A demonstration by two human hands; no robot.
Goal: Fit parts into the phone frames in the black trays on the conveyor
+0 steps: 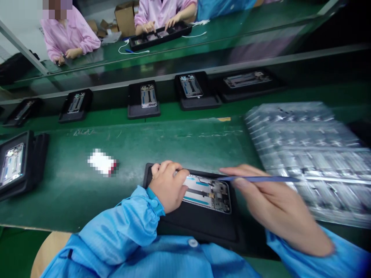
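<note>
An opened phone body [199, 195], with blue strips and a dark ribbon along its silver inside, lies in a black foam tray [199, 226] before me. My left hand [169, 185] is closed over the phone's left end, thumb and fingers gripping its edges and hiding that part. Between the thumb and fingers of my right hand [275, 200] is a thin blue pry stick [261, 179], held nearly level. Its tip reaches the phone's upper edge near the circuit parts at the right end; whether it touches cannot be made out.
Stacked clear plastic trays [313, 162] stand at right. At left are a blurred white item [101, 161] and a phone in black trays [36, 166]. Further foam trays with phones [144, 111] line the back channel. Two people in pink [71, 34] work across the bench.
</note>
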